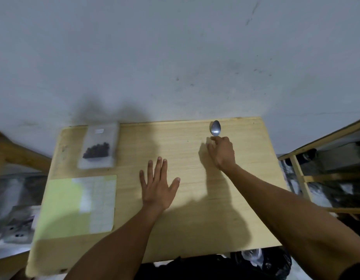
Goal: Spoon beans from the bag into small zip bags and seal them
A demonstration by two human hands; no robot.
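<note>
Table (195, 199): pale wood, pushed against a grey wall (175, 57); its near edge is partly covered by both forearms.
Bag of beans (98, 145): clear plastic, lying flat at the far left of the table, blurred; a dark heap of beans (96, 151) sits in its lower half. Whether its top is open or sealed cannot be made out.
Small zip bags (98, 203): a flat pale stack on the near left, lying partly over a light green sheet (60, 209); the blur makes it impossible to count them or see their seals.
Spoon (215, 127): metal, at the far right of the table; only the bowl shows, the handle is hidden under the right hand.
Right hand (222, 153): fingers curled down onto the spoon's handle just below the bowl, pinching it; the exact grip is hidden by the knuckles.
Left hand (158, 183): flat, fingers spread and straight, palm down on the bare middle of the table, holding nothing.
Surroundings: wooden frames at both sides, cut off by the picture edges; what lies beneath them is too blurred to name.
</note>
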